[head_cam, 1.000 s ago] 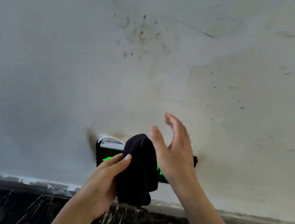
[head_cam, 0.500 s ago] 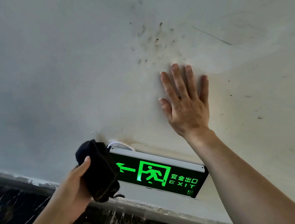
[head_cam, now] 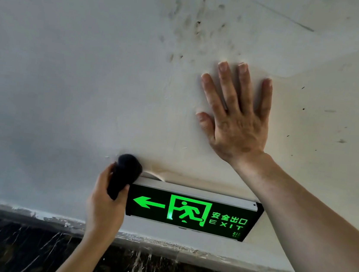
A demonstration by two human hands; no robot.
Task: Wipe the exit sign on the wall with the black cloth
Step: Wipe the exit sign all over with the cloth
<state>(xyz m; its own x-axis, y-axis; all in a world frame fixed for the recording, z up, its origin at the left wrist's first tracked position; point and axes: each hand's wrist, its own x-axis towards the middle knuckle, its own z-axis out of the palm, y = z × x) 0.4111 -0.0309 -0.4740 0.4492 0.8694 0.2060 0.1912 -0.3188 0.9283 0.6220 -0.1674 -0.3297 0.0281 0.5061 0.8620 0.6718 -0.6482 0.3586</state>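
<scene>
A lit exit sign (head_cam: 191,212) with a green arrow, a running figure and the word EXIT is fixed low on the white wall (head_cam: 68,77). My left hand (head_cam: 104,205) is closed around a bunched black cloth (head_cam: 125,174), which touches the sign's top left corner. Spread flat with fingers apart, my right hand (head_cam: 236,118) presses on the wall above the sign's right half. My right forearm crosses in front of the sign's right end.
Dark smudges (head_cam: 199,25) mark the wall above my right hand. A black marble skirting (head_cam: 14,242) with white veins runs along the bottom. A white cable loop (head_cam: 153,174) shows at the sign's top left.
My left hand has lifted the cloth from beside the sign's left end up to its top left corner. My right hand stays flat on the wall.
</scene>
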